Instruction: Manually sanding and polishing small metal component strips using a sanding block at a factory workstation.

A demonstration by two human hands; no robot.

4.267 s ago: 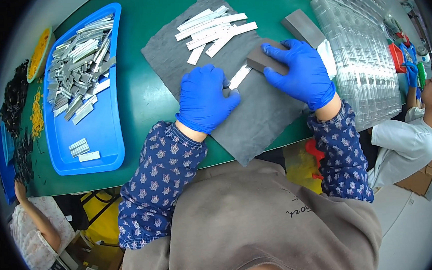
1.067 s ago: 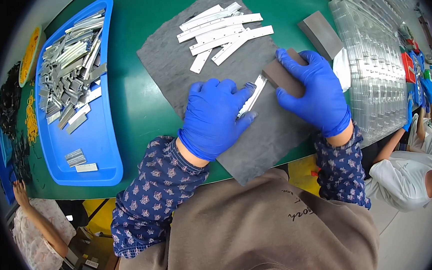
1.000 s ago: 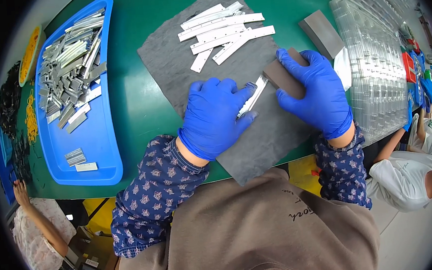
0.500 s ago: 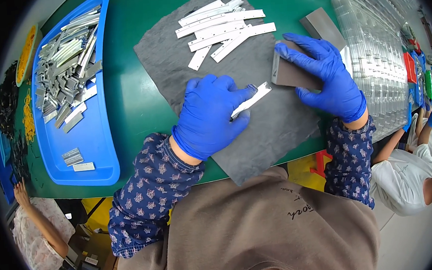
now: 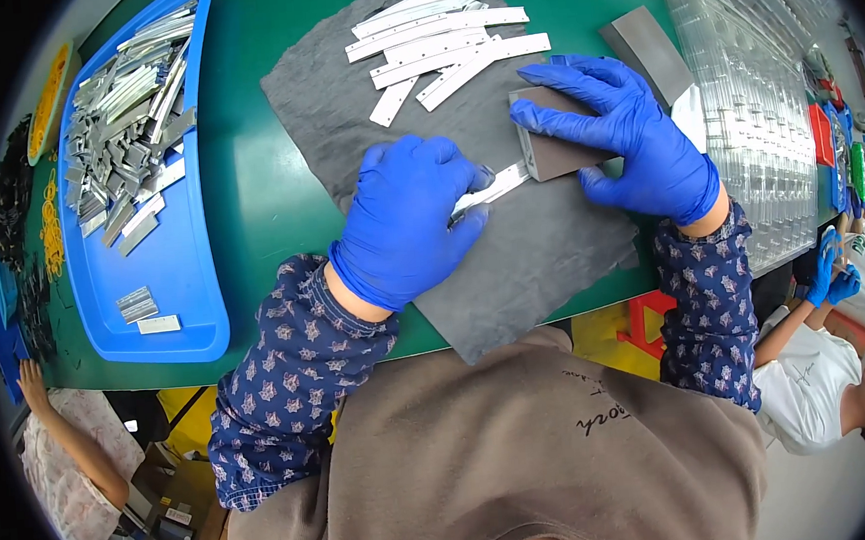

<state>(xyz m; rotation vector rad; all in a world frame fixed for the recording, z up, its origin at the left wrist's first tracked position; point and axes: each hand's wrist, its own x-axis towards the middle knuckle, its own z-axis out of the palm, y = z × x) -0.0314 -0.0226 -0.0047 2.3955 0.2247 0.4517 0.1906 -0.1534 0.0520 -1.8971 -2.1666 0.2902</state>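
My left hand, in a blue glove, pinches a narrow silvery metal strip between thumb and fingers. The strip slants up to the right, and its far end meets the lower left edge of a brown-grey sanding block. My gloved right hand grips that block from the right, fingers over its top and thumb at its near side. Both hands are over a dark grey cloth. Beyond them, several pale metal strips with small holes lie in a loose pile on the cloth.
A second block lies behind my right hand. Stacked clear plastic trays stand to the right. On the left, a blue tray holds many metal pieces. Co-workers are at the left and right, beside the green table.
The sanding block has moved left and slightly down with my right hand, onto the strip's far end. My left hand, still holding the strip, has shifted slightly left and up.
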